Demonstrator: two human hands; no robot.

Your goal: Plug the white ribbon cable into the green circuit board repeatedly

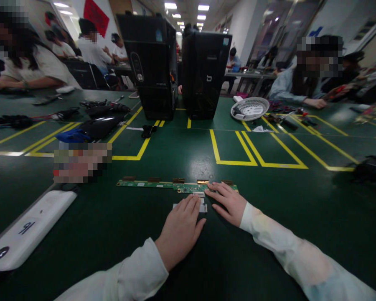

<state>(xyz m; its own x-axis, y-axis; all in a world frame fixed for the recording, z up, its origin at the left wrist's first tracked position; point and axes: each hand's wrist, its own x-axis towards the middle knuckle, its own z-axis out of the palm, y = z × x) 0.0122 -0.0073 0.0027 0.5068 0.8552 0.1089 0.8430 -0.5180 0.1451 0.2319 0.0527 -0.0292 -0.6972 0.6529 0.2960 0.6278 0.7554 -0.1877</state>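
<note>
Pale-sleeved left hand [179, 228] nearside of circuit board [158, 184], fingers together over white flat cable [203, 207], can't tell if gripping; right hand [230, 202] over board's right part, fingers spread.

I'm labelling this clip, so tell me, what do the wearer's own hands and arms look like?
Left hand and right hand are bare, with no gloves or rings visible. Both arms wear long, pale sleeves reaching the wrists: the left sleeve looks off-white, while the right sleeve shows soft yellowish, pinkish and bluish tints.
</note>
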